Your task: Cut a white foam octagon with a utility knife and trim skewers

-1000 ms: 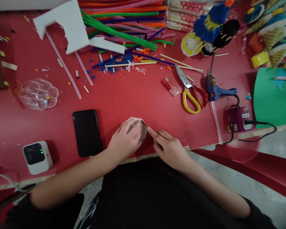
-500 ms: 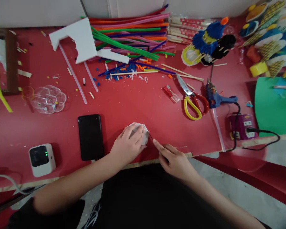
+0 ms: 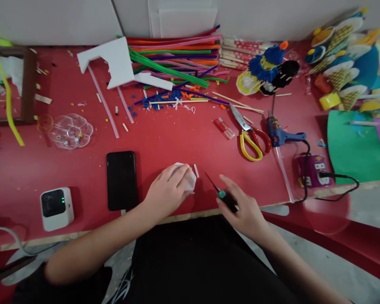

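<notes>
My left hand (image 3: 170, 185) presses a small, many-sided white foam piece (image 3: 190, 182) against the red table, its fingers bent over the top and its thumb at the near edge. Much of that piece is hidden under the hand. Just right of it lies a thin white offcut strip (image 3: 196, 170). My right hand (image 3: 244, 211) holds a thin-bladed craft knife (image 3: 222, 194) with a dark handle and green collar. The index finger is lifted off the handle. The blade points up and left, apart from the foam piece.
A black phone (image 3: 121, 180) and a white device (image 3: 57, 209) lie on the left. Scissors (image 3: 251, 137), a glue gun (image 3: 281, 134) and a purple power socket (image 3: 315, 169) are on the right. Pipe cleaners (image 3: 174, 55) and white foam cutouts (image 3: 117, 63) are at the back.
My right hand has drawn the knife back to the right, away from the foam piece. A narrow white strip now lies separate beside the piece. My left hand stays on it.
</notes>
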`<state>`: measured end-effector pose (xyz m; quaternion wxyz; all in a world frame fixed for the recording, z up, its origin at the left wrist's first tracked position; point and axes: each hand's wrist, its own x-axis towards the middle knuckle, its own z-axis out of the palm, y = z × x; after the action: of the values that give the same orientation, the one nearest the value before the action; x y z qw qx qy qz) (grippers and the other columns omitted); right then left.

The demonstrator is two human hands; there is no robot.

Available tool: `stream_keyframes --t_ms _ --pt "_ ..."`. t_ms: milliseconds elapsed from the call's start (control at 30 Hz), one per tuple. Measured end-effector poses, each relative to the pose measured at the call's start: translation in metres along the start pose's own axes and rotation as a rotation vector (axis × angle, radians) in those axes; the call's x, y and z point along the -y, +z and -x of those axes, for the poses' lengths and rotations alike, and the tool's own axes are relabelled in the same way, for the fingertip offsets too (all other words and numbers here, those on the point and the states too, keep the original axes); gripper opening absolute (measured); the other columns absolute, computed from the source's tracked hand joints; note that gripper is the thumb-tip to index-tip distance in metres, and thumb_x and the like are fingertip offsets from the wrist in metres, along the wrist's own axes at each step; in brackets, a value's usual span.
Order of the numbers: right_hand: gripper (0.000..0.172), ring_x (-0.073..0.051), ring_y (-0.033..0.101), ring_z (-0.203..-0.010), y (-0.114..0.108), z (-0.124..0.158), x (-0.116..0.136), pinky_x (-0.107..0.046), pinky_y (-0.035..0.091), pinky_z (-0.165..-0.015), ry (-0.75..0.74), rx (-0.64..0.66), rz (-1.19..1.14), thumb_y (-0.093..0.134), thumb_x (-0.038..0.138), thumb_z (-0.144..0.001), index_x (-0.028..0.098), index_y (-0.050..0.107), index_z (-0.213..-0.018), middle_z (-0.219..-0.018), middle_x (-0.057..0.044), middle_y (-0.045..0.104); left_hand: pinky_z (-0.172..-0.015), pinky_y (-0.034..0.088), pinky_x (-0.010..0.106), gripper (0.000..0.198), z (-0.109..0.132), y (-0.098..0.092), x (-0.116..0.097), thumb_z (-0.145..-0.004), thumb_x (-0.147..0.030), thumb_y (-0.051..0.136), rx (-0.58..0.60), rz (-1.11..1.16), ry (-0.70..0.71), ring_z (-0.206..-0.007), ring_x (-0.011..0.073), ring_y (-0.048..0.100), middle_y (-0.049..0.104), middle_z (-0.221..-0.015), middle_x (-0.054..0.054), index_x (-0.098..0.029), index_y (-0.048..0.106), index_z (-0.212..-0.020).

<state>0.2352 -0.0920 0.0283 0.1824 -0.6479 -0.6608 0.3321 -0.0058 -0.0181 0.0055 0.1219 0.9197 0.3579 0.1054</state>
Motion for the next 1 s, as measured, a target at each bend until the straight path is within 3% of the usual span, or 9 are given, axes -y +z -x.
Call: stream_keyframes --t_ms 100,200,367,467,533,667,767,833,1000 --pt "0.021 -0.017 0.062 -0.060 0.001 -0.021 0.001 -0.028 0.048 -0.058 0.054 -0.102 0.005 0.056 0.036 -0.090 0.021 0.060 -0.105 -0.074 -0.002 0.067 -0.104 0.051 0.047 0.035 0.001 -0.009 0.009 -0.100 -0.020 0.048 -0.088 0.063 -0.078 -0.125 0.0301 0.058 0.062 -0.136 0.018 -0.010 0.056 -0.133" --pt "0.014 -0.021 0.063 -0.065 0.010 -0.047 0.007 -0.030 0.042 -0.057 0.043 -0.098 0.145 0.053 0.036 -0.090 0.023 0.054 -0.087 -0.073 -0.004 0.066 -0.103 0.051 0.051 0.041 0.005 -0.016 0.017 -0.099 -0.030 0.052 -0.076 0.155 -0.196 -0.125 0.0314 0.057 0.061 -0.135 0.018 -0.012 0.051 -0.136" --pt "0.012 -0.022 0.063 -0.071 0.025 -0.083 0.022 -0.028 0.033 -0.055 0.034 -0.011 0.318 0.060 0.030 -0.087 0.022 0.052 -0.092 -0.083 -0.005 0.066 -0.108 0.044 0.060 0.081 0.015 -0.012 0.016 -0.089 -0.063 0.057 0.029 0.172 -0.207 -0.137 0.0402 0.045 0.049 -0.147 0.025 -0.009 0.038 -0.147" --pt "0.015 -0.022 0.062 -0.070 0.022 -0.105 0.023 -0.028 0.031 -0.054 0.031 -0.041 0.351 0.063 0.030 -0.088 0.022 0.052 -0.094 -0.085 -0.005 0.067 -0.109 0.039 0.064 0.084 0.021 -0.004 0.016 -0.087 -0.066 0.057 0.002 0.113 -0.261 -0.144 0.0452 0.033 0.034 -0.157 0.029 -0.010 0.041 -0.146" --pt "0.017 -0.022 0.063 -0.071 0.018 -0.122 0.021 -0.028 0.031 -0.054 0.034 -0.089 0.369 0.065 0.029 -0.087 0.022 0.052 -0.095 -0.087 -0.006 0.068 -0.109 0.039 0.065 0.081 0.023 -0.002 0.019 -0.085 -0.066 0.062 -0.020 0.110 -0.281 -0.144 0.0460 0.032 0.033 -0.158 0.028 -0.012 0.045 -0.143" --pt "0.021 -0.024 0.065 -0.076 0.013 -0.165 0.028 -0.029 0.036 -0.058 0.028 -0.117 0.415 0.067 0.029 -0.087 0.021 0.053 -0.099 -0.089 -0.007 0.070 -0.109 0.043 0.059 0.071 0.020 -0.006 0.023 -0.083 -0.049 0.072 -0.056 0.225 -0.314 -0.135 0.0393 0.048 0.055 -0.143 0.021 -0.015 0.048 -0.140" --pt "0.025 -0.027 0.067 -0.086 0.015 -0.202 0.045 -0.033 0.043 -0.065 0.022 -0.106 0.429 0.067 0.028 -0.089 0.017 0.054 -0.108 -0.099 -0.012 0.070 -0.098 0.055 0.047 0.043 0.013 -0.013 0.024 -0.091 -0.030 0.063 -0.095 0.428 -0.389 -0.115 0.0283 0.064 0.068 -0.122 0.011 -0.021 0.054 -0.132" --pt "0.027 -0.029 0.067 -0.093 0.017 -0.222 0.057 -0.036 0.046 -0.072 0.017 -0.114 0.429 0.062 0.023 -0.091 0.015 0.053 -0.115 -0.107 -0.015 0.069 -0.088 0.059 0.040 0.035 0.008 -0.015 0.025 -0.093 -0.027 0.059 -0.165 0.615 -0.478 -0.106 0.0243 0.068 0.070 -0.116 0.010 -0.022 0.058 -0.127" --pt "0.025 -0.030 0.066 -0.097 0.007 -0.236 0.071 -0.041 0.048 -0.080 0.009 -0.194 0.294 0.054 0.014 -0.091 0.017 0.054 -0.115 -0.106 -0.013 0.069 -0.075 0.062 0.032 0.051 -0.001 -0.017 0.031 -0.087 -0.033 0.067 -0.375 1.057 -0.664 -0.102 0.0219 0.070 0.066 -0.126 0.012 -0.022 0.052 -0.135"
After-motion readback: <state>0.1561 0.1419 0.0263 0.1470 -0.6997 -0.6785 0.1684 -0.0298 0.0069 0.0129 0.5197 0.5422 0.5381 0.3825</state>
